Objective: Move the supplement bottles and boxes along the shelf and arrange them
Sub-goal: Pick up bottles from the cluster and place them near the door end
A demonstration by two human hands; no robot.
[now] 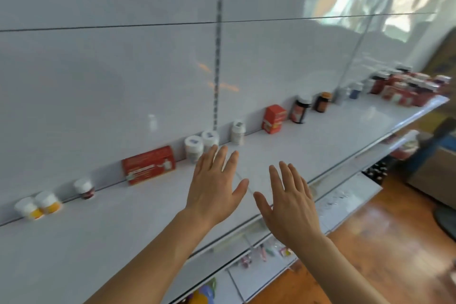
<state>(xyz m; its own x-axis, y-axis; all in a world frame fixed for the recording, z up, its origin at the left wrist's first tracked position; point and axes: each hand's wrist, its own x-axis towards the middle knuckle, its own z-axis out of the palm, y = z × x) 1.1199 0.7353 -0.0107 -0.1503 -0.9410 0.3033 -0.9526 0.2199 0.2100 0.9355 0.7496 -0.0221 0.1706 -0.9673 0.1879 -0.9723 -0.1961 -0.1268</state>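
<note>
Closest to us, both arms reach out over the white shelf (320, 136). Our left hand (214, 186) is flat and wide open, fingers fanned, holding nothing, its fingertips just in front of a pair of white tubs (201, 144). Our right hand (288, 202) is beside it, also spread and empty, palm down above the shelf's front edge. The thumbs nearly meet but stay apart.

Now along the back wall: far left, two yellow-banded tubs (37, 206) side by side, then a small dark jar with a white cap (84, 189) standing alone. Next, a long red box (149, 164) leaning on the wall, just left of the white tubs. Past our fingers, a white bottle (238, 132) upright, then a small red box (275, 118), a dark bottle with a white lid (299, 110), and a brown bottle with an orange cap (322, 101).

Far right, a crowded cluster of red boxes and bottles (407, 90), too blurred to count.
</note>
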